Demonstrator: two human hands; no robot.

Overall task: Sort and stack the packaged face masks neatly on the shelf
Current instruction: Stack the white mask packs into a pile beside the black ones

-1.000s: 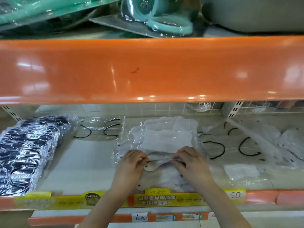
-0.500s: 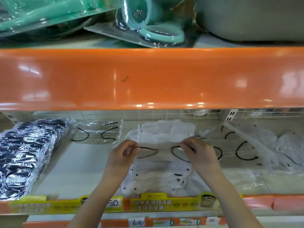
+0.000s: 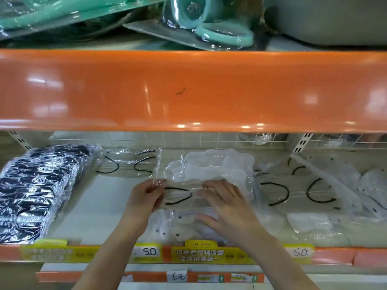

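A clear packet with a beige mask and black ear loops (image 3: 180,195) is held above the middle of the shelf (image 3: 92,208). My left hand (image 3: 144,197) grips its left end between thumb and fingers. My right hand (image 3: 226,206) covers its right half, fingers spread and laid over the plastic. Under it lies a loose pile of white masks (image 3: 215,170) in clear bags, some with black dots. A single beige packet (image 3: 128,164) lies at the back left. More beige packets (image 3: 297,191) lie to the right.
A tall stack of black masks in shiny plastic (image 3: 35,185) fills the shelf's left end. The wide orange edge of the shelf above (image 3: 188,88) hangs low over the opening. Yellow price labels (image 3: 199,254) line the front rail. White dotted masks (image 3: 372,185) lie far right.
Both hands lifted a beige packet with black loops off the white pile and now hold it flat, a little lower. The right hand has spread over its right half.
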